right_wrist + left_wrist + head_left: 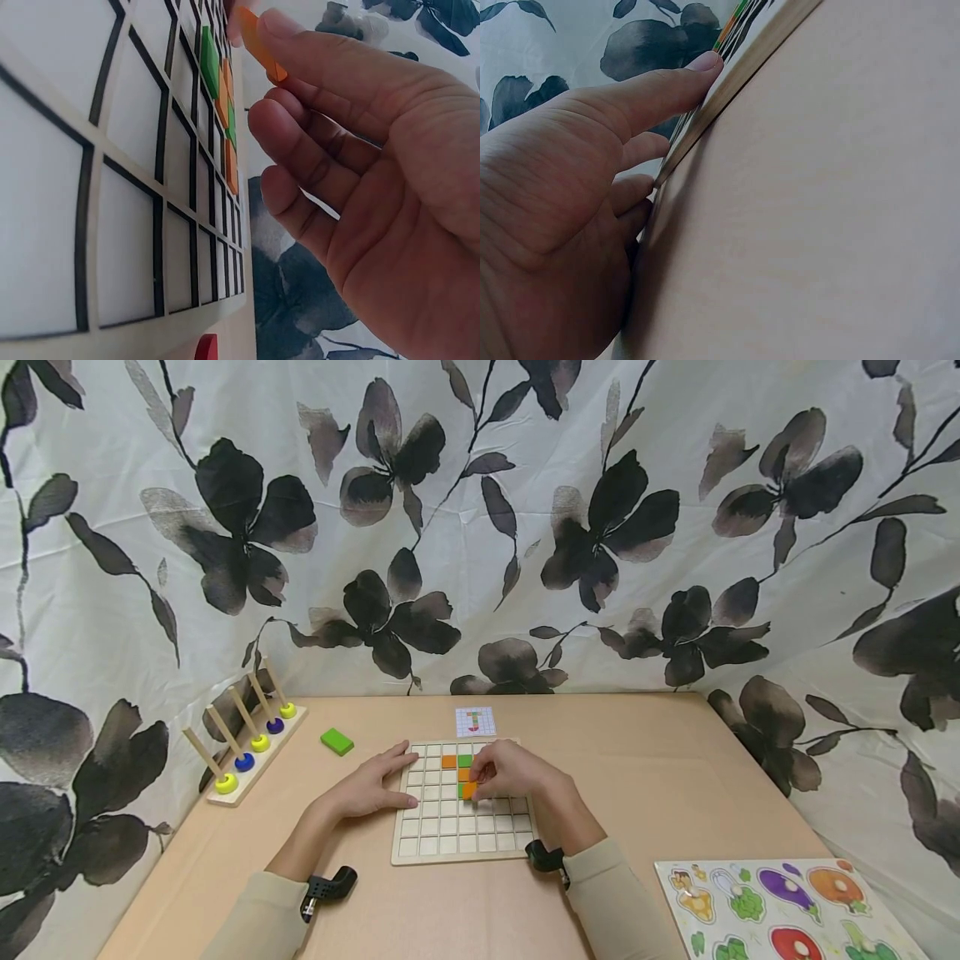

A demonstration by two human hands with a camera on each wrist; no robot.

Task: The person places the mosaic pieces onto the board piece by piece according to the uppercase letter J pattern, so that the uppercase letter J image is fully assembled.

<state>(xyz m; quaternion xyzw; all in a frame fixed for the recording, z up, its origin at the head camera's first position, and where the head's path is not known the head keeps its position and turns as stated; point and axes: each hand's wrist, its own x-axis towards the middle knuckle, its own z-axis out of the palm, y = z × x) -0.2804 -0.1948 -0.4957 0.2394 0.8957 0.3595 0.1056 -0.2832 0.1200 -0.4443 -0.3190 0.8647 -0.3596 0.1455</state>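
Note:
A pale wooden grid board point(420, 846) lies on the table with orange and green square tiles in some cells, among them a green tile point(209, 64) and an orange tile point(232, 166). My right hand point(517, 772) is over the board, pinching another orange tile point(262, 46) between thumb and fingers, its remaining fingers loosely bent. On the board's left edge rests my left hand point(371, 785), fingers extended, with the thumb touching the rim. Beyond the board lies a small card point(475, 722) printed with a coloured pattern on a grid.
A green block point(337, 742) lies left of the board. Farther left stands a peg rack point(273, 743) with yellow and blue rings. At front right is a vegetable picture puzzle point(727, 922). Part of a red piece point(207, 348) shows beside the board. Flowered cloth point(480, 527) hangs behind.

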